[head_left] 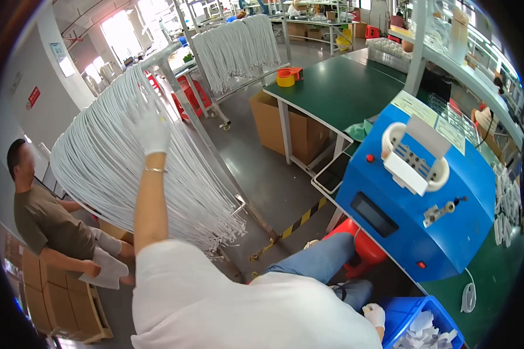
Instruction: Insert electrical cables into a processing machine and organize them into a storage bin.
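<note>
My left hand (147, 125), in a white glove, is stretched out to the upper left with its fingers spread. It is at the upper part of a large bundle of white cables (110, 151) draped over a metal rack (186, 96); whether it touches them I cannot tell. My right hand (375, 315), also gloved, is low beside a blue bin (390, 317) holding white scraps (425, 333). Its fingers look curled, and what is in them, if anything, is hidden. A blue machine (413, 203) with white round guides stands on the bench to the right.
A person (52, 215) stands at the left by stacked cartons (58, 296). Ahead is a green table (337, 87) with a tape roll (285, 78) and a carton (285, 128) beneath. More cables (239, 49) hang behind. A red stool (364, 250) is below the machine.
</note>
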{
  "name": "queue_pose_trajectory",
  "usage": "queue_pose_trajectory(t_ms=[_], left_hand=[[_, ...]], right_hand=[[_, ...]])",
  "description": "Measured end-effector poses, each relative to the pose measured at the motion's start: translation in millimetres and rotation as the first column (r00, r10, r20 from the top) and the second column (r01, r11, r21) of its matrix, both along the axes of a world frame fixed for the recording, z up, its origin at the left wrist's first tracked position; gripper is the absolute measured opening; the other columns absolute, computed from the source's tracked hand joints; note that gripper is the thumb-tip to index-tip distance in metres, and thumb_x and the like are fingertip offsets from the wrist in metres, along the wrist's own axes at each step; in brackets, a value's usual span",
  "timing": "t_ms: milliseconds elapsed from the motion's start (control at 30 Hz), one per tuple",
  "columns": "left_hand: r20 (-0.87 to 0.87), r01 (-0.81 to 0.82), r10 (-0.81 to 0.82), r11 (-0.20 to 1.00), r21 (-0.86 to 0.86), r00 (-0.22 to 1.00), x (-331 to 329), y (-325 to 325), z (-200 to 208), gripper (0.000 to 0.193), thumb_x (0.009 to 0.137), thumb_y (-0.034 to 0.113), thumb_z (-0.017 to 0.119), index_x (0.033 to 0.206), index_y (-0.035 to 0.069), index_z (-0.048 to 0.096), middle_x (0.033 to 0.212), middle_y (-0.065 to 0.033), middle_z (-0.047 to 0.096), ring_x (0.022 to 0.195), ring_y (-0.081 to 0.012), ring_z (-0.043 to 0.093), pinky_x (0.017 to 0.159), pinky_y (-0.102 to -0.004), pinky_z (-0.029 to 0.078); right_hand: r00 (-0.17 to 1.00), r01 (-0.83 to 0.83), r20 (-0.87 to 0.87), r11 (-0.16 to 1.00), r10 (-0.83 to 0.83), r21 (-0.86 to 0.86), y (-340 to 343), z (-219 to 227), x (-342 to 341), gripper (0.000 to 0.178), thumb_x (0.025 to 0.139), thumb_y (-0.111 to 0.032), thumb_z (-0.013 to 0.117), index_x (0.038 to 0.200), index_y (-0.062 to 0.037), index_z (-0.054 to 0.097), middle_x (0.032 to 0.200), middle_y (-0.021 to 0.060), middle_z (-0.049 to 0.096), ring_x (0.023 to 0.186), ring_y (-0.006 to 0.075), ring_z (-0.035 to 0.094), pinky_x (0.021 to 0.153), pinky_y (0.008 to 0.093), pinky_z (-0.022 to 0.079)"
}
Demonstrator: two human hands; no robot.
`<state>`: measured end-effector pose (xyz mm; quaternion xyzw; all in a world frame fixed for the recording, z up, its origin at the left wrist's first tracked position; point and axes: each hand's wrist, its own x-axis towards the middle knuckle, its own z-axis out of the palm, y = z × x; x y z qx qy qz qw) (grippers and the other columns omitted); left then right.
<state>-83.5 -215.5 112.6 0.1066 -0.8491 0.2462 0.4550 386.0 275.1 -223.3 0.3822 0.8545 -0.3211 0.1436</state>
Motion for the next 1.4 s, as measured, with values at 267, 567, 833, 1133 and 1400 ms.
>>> queue_pose_trajectory(t_ms=[267, 567, 833, 1133, 1400], left_hand=[[-0.21, 0.142, -0.068, 0.921, 0.362, 0.975, -33.3, -8.9, -0.8, 0.037, 0.079, 0.022, 0.062, 0.114, 0.01, 0.059, 0.101, -0.0146, 0.064, 0.094, -0.0323, 0.06, 0.088, -0.0415, 0.044], [-0.094, 0.205, -0.194, 0.709, 0.675, 0.977, -20.6, -12.5, 23.0, 0.027, 0.082, 0.026, 0.055, 0.1, 0.009, 0.064, 0.097, -0.0177, 0.065, 0.092, -0.0359, 0.062, 0.081, -0.044, 0.048], [0.048, 0.119, -0.198, 0.746, 0.655, 0.979, -24.1, -29.6, 9.6, 0.037, 0.086, 0.038, 0.051, 0.101, 0.007, 0.063, 0.097, -0.0202, 0.064, 0.093, -0.0379, 0.061, 0.081, -0.0445, 0.048], [0.471, 0.119, -0.259, 0.944, 0.307, 0.843, -92.6, -100.0, -24.1, 0.04, 0.091, 0.025, 0.042, 0.121, 0.005, 0.058, 0.118, -0.0228, 0.058, 0.107, -0.0355, 0.057, 0.09, -0.0417, 0.045], [-0.087, 0.366, -0.952, 0.029, 0.93, 0.295, 49.2, 52.3, 14.5, 0.046, 0.095, 0.034, 0.04, 0.103, -0.006, 0.062, 0.073, -0.0125, 0.064, 0.069, -0.0234, 0.064, 0.064, -0.0303, 0.051]], right_hand=[[0.996, -0.09, 0.023, 0.994, 0.091, -0.068, -41.6, 54.8, -26.9, 0.024, 0.079, -0.022, 0.068, 0.096, -0.0045, 0.068, 0.085, 0.0172, 0.068, 0.081, 0.0296, 0.066, 0.074, 0.0363, 0.051], [0.987, -0.057, -0.143, 0.993, 0.072, 0.106, -55.2, 104.5, -51.9, 0.026, 0.081, -0.02, 0.066, 0.099, -0.0025, 0.066, 0.094, 0.0171, 0.066, 0.084, 0.0307, 0.065, 0.077, 0.0363, 0.051], [0.927, -0.207, -0.282, 0.964, 0.247, 0.166, -71.2, 144.1, -94.0, 0.024, 0.081, -0.018, 0.067, 0.1, -0.004, 0.066, 0.088, 0.0149, 0.064, 0.08, 0.0304, 0.063, 0.074, 0.0367, 0.05], [0.894, -0.322, -0.245, 0.918, 0.375, 0.229, -55.3, 153.3, -108.5, 0.029, 0.083, -0.027, 0.062, 0.105, -0.0074, 0.065, 0.103, 0.0118, 0.064, 0.096, 0.0309, 0.06, 0.083, 0.0395, 0.047], [0.827, -0.375, -0.383, 0.912, 0.41, 0.166, -55.7, 188.4, -112.2, 0.032, 0.082, -0.025, 0.066, 0.107, -0.0054, 0.063, 0.098, 0.0133, 0.064, 0.091, 0.0307, 0.061, 0.08, 0.0369, 0.049]])
